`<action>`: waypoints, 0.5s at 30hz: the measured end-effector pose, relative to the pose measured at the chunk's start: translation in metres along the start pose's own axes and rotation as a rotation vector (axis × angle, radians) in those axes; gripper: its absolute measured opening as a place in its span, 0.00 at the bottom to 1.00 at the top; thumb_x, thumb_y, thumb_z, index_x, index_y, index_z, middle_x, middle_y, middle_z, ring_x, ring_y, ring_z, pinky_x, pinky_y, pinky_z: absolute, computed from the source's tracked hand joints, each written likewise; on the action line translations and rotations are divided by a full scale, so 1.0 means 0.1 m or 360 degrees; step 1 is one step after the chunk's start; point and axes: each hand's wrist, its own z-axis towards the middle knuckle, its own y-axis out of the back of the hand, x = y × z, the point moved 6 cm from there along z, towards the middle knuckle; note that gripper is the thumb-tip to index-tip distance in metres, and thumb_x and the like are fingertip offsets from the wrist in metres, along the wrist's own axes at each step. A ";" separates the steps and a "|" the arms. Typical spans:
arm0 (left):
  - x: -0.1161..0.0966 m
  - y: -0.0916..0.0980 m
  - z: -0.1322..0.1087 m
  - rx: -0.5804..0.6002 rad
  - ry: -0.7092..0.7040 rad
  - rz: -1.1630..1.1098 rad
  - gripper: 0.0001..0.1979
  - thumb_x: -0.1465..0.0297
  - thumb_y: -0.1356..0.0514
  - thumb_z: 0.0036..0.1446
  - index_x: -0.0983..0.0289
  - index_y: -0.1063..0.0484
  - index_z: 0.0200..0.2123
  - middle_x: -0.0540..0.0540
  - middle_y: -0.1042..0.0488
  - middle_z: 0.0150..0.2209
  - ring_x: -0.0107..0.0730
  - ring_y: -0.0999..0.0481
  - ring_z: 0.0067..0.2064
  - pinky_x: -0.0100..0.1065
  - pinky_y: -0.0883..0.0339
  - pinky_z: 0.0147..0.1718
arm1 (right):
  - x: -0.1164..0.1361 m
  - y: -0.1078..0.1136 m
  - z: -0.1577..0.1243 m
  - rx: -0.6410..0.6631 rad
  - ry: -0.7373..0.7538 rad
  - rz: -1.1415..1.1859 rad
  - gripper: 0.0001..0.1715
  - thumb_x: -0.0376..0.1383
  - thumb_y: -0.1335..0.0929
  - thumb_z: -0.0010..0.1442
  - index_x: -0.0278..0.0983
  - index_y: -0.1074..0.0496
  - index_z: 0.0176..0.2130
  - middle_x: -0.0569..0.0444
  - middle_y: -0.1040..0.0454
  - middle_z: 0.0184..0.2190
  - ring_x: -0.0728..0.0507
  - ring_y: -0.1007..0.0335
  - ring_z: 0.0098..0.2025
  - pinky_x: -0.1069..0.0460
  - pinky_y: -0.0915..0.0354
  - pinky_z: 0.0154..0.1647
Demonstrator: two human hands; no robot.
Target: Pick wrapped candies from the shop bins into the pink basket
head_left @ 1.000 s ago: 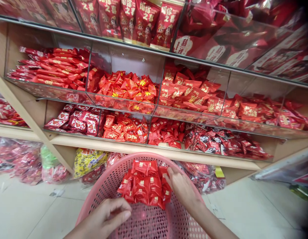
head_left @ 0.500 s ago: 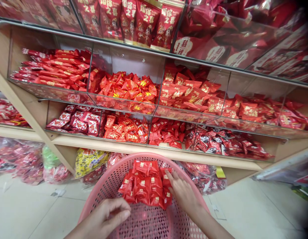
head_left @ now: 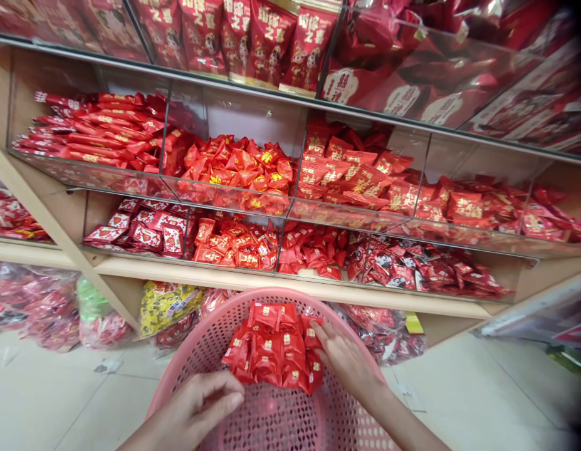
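A round pink perforated basket (head_left: 200,351) fills the bottom centre. A pile of small red sweet packets (head_left: 271,351) with white marks lies in its far half. My left hand (head_left: 196,407) reaches in from the lower left with its fingers curled. Its fingertips touch the pile's near left corner, and I cannot make out what they pinch, if anything. My right hand (head_left: 349,363) lies against the right side of the pile, fingers stretched flat on the packets.
Behind the basket stands a wooden shelf unit (head_left: 290,285) with clear acrylic bins (head_left: 234,200) full of red sweet packets. Larger red bags (head_left: 266,37) hang along the top. Plastic sacks of sweets, one yellow (head_left: 168,304), sit on the tiled floor (head_left: 59,401).
The hands have hardly moved. My right hand's fingers have shifted slightly along the pile's right edge, and the view has drifted a little.
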 end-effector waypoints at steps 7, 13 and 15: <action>0.22 0.74 -0.03 -0.0820 -0.0126 -0.0310 0.16 0.56 0.44 0.51 0.64 0.27 0.29 0.53 0.25 0.29 0.35 0.28 0.34 0.33 0.34 0.36 | 0.05 0.20 -0.04 0.0063 -0.0032 0.0016 0.29 0.32 0.37 0.56 0.34 0.43 0.57 0.42 0.34 0.52 0.38 0.34 0.51 0.46 0.35 0.47; 1.07 1.16 0.13 -0.1524 0.0154 -0.1003 0.22 0.53 0.37 0.40 0.67 0.29 0.28 0.54 0.26 0.25 0.34 0.28 0.27 0.31 0.33 0.25 | -0.14 0.73 0.15 -0.0178 -0.0175 0.0156 0.21 0.39 0.41 0.61 0.37 0.39 0.53 0.46 0.29 0.44 0.41 0.32 0.46 0.50 0.35 0.40; 1.35 1.07 0.23 -0.1564 0.0232 -0.1145 0.23 0.53 0.36 0.37 0.67 0.28 0.30 0.54 0.25 0.26 0.34 0.27 0.27 0.32 0.32 0.27 | -0.29 0.90 0.31 -0.0261 -0.0201 0.0218 0.20 0.39 0.42 0.62 0.35 0.38 0.51 0.46 0.29 0.43 0.42 0.32 0.45 0.51 0.37 0.41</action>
